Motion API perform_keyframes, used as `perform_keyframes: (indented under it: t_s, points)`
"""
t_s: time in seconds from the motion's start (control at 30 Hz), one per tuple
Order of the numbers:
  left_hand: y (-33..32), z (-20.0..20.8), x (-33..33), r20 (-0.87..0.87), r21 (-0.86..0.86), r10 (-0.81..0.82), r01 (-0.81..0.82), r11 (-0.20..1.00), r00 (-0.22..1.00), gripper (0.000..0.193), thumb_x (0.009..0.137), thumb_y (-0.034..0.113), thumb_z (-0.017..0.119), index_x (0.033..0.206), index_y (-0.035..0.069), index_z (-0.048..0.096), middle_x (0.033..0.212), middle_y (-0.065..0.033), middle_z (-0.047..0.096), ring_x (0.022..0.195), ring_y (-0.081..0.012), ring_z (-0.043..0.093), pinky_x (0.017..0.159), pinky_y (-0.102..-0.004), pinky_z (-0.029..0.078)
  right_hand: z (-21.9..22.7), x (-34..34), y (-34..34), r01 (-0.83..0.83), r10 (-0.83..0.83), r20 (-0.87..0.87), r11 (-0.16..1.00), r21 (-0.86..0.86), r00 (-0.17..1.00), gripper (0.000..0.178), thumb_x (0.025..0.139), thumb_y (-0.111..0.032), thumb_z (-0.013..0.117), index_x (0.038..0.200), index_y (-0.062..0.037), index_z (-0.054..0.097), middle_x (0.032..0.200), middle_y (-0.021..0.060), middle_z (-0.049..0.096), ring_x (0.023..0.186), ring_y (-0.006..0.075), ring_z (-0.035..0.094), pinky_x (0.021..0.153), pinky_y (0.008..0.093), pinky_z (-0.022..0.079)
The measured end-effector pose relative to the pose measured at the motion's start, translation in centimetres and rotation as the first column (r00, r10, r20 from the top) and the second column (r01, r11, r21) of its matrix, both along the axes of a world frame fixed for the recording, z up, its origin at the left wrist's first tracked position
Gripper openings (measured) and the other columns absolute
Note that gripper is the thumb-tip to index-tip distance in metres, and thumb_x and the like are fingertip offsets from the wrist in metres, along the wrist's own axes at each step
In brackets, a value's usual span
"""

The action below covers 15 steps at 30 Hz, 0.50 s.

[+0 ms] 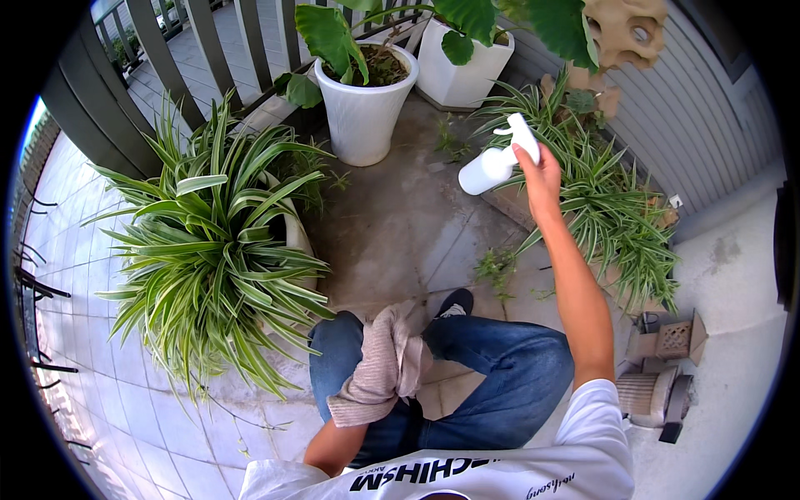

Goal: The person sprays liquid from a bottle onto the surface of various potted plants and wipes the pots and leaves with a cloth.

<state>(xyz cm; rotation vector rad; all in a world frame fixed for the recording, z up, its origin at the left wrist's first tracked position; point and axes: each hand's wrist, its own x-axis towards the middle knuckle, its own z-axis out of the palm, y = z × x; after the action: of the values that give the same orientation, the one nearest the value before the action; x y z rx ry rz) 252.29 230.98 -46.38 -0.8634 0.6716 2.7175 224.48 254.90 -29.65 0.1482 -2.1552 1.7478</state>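
My right hand (542, 177) is closed around the head of a white spray bottle (485, 172), out ahead at the right. The bottle is tilted, its base toward the lower left, over the edge of a spider plant bed (604, 217). My left hand is hidden under a beige ribbed cloth (379, 367), which drapes over the wrist between my knees. Its fingers do not show, so I cannot see how they grip. Left of my knee, a large spider plant (225, 242) with striped leaves spills over its pale pot (296, 233).
A round white pot (367, 112) and an angular white planter (462, 67) with broad-leaved plants stand at the back. Dark railings (212, 50) run behind at the left. Small weeds (497, 271) grow between tiles. Stone lantern-like ornaments (667, 358) sit low at the right by the wall.
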Motion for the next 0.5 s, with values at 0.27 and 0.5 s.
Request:
perform_keyframes:
  t_s: [0.27, 0.5]
  points:
    - [-1.2, -3.4, 0.9, 0.041, -0.128, 0.036, -0.030, 0.991, 0.999, 0.024, 0.093, 0.022, 0.056, 0.072, 0.012, 0.053, 0.059, 0.0002, 0.048, 0.050, -0.0141, 0.047, 0.043, -0.0302, 0.037, -3.2, -1.3, -8.9, -0.187, 0.216, -0.046, 0.920, 0.343, 0.975, 0.023, 0.088, -0.020, 0.071, 0.104, -0.0044, 0.064, 0.085, 0.0134, 0.071, 0.076, 0.0204, 0.069, 0.070, 0.0333, 0.053]
    - [-0.2, 2.9, 0.5, -0.065, 0.073, -0.029, 0.034, 0.997, 0.997, 0.029, 0.097, 0.033, 0.050, 0.079, 0.011, 0.057, 0.066, -0.0014, 0.055, 0.056, -0.0160, 0.053, 0.048, -0.0332, 0.043, -10.4, -1.8, -9.2, -0.211, 0.199, 0.073, 0.901, 0.379, 0.977, 0.030, 0.089, -0.024, 0.069, 0.114, -0.0093, 0.066, 0.099, 0.0174, 0.071, 0.090, 0.0335, 0.069, 0.077, 0.0383, 0.053]
